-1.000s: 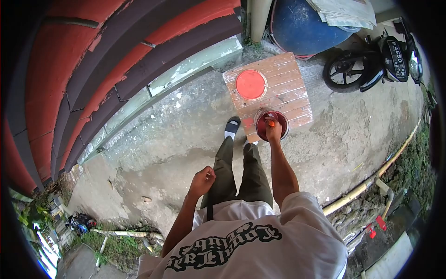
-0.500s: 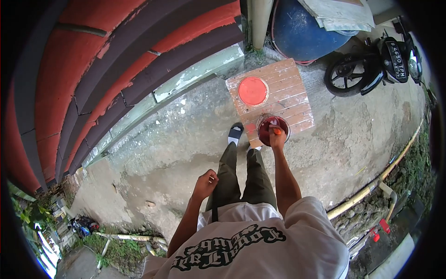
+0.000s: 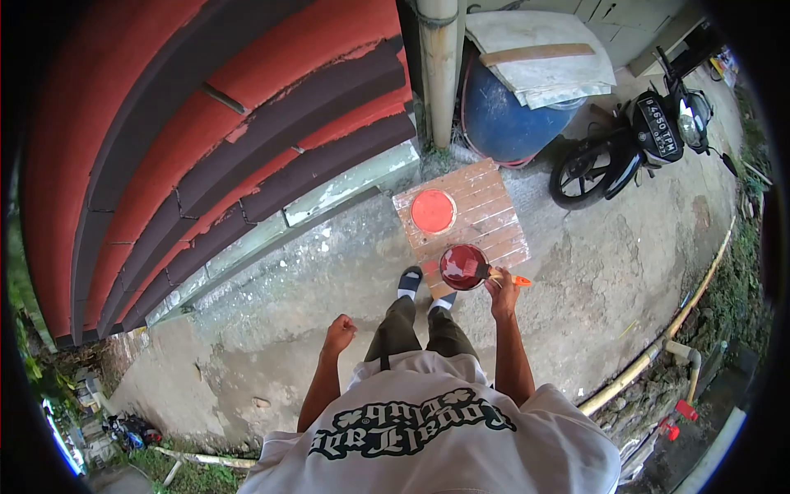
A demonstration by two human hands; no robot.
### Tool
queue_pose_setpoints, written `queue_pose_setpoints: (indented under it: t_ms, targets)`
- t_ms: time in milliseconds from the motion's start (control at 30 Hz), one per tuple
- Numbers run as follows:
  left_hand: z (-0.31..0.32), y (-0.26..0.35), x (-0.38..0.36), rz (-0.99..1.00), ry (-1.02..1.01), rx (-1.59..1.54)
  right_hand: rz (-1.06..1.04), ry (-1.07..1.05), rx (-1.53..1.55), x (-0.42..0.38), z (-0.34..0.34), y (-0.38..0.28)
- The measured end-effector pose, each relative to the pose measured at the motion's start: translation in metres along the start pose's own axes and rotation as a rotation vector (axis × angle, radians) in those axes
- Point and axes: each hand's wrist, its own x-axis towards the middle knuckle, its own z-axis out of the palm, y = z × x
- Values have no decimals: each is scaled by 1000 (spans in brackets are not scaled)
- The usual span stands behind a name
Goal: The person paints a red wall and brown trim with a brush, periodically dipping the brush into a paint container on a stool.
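My right hand (image 3: 502,296) is closed around the handle of a paintbrush (image 3: 517,280), orange at its end. Its bristles lie over the mouth of a round paint can (image 3: 443,274) with dark red paint inside. That can stands near the front corner of a wooden slatted board (image 3: 498,227). Farther back on the board is a round lid with a red-orange top (image 3: 432,211). Out to the left, my left hand (image 3: 339,333) hangs in the air, fingers curled in; what they hold, if anything, is hidden.
Stepped red and dark brown tiers (image 3: 271,123) rise on the left. Behind the board stand a blue barrel (image 3: 510,115) with sheets on top and a pole (image 3: 440,74). A parked motorcycle (image 3: 642,136) is at the back right. Pipes (image 3: 621,377) run along the right edge.
My right hand has drawn back from inside the paint can, and the brush now shows across its rim. The view has shifted, and my left hand stays raised at the left.
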Motion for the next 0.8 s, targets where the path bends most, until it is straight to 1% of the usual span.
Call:
queue_pose_setpoints:
  t_ms: [33, 167, 367, 400, 433, 467, 500, 567, 633, 733, 800]
  targets:
    - [-3, -6, 1, -58, 3, -58, 21, 2, 30, -3, 1, -7]
    - [-1, -13, 1, -81, 10, -145, 123, 5, 167, 5, -12, -16]
    - [24, 8, -19, -75, 82, -207, 244, -37, 360, 45, -43, 9]
    - [27, 12, -26, -32, 68, -259, 250, -62, 362, 51, -51, 12]
    - [30, 13, -33, -9, 90, -278, 256, -84, 361, 49, -44, 10]
    - [34, 14, -39, 16, 110, -297, 272, -19, 357, 48, -38, 7]
    - [37, 11, -43, 44, 127, -315, 275, -5, 365, 46, -32, 4]
    - [40, 5, -54, 34, 145, -376, 274, 31, 389, 39, -21, -3]
    - [43, -14, -64, 22, 165, -426, 267, 7, 411, 41, -22, -2]
    - [42, -40, -78, -198, 152, -426, 237, 1, 430, 43, -24, -1]
    - [43, -55, -89, -233, 200, -490, 219, -14, 430, 37, -23, -3]
